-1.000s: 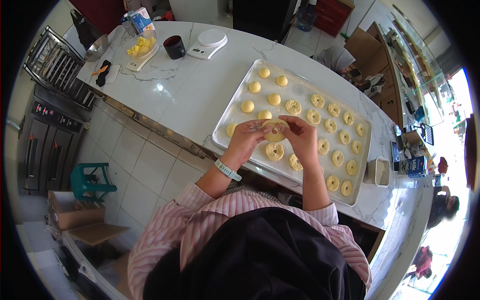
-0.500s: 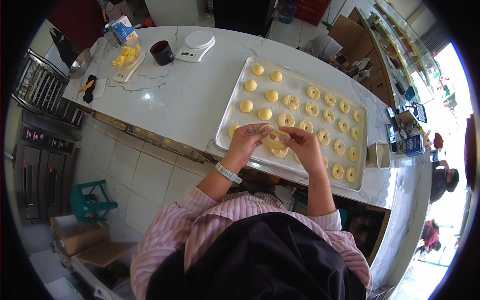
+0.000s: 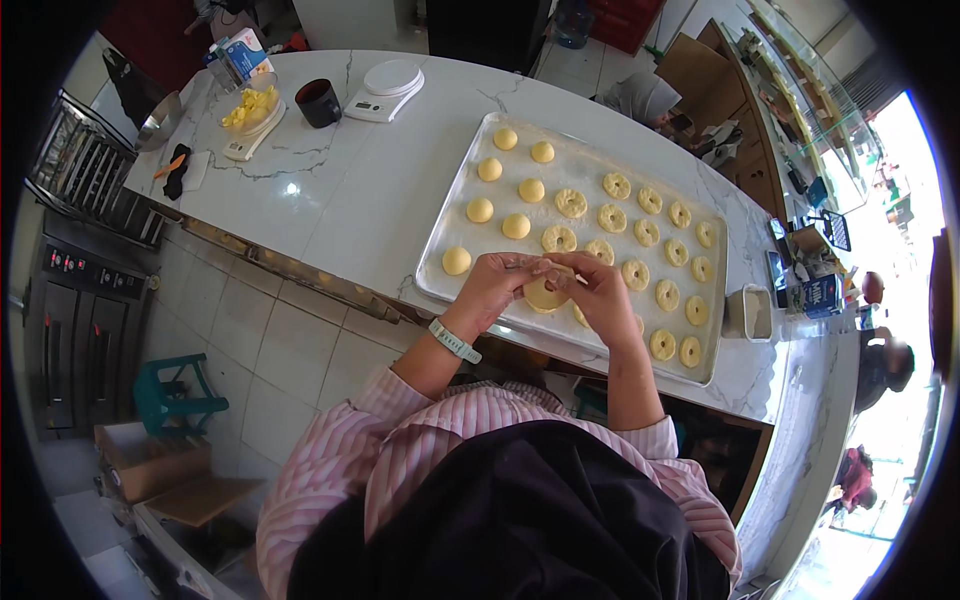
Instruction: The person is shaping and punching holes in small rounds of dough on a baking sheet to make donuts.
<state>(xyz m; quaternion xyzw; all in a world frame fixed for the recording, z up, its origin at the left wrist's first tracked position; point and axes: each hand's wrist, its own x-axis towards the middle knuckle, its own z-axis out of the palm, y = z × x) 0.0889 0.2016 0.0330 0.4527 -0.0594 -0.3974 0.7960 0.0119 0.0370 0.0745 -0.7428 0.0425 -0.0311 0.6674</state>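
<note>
Both my hands are raised over the near edge of a metal baking tray, pinching one pale yellow dough ring [image 3: 543,295] between them. My left hand [image 3: 494,288] grips its left side, and my right hand [image 3: 598,292] closes on its upper right. Fingers cover part of the ring. On the floured tray [image 3: 585,160], several round dough balls [image 3: 479,210] sit at the left. Several dough rings [image 3: 613,219] lie in rows across the middle and right, a few of them behind my hands.
Toward the back left of the marble counter stand a white scale [image 3: 385,92], a black cup [image 3: 320,104] and a bowl of yellow chunks [image 3: 250,108] on another scale. A rectangular container [image 3: 748,314] is right of the tray. Another person [image 3: 640,98] is beyond the counter.
My right fingers have shifted left, closer to the left ones, and the ring's hole looks smaller behind them. The whole view has shifted slightly.
</note>
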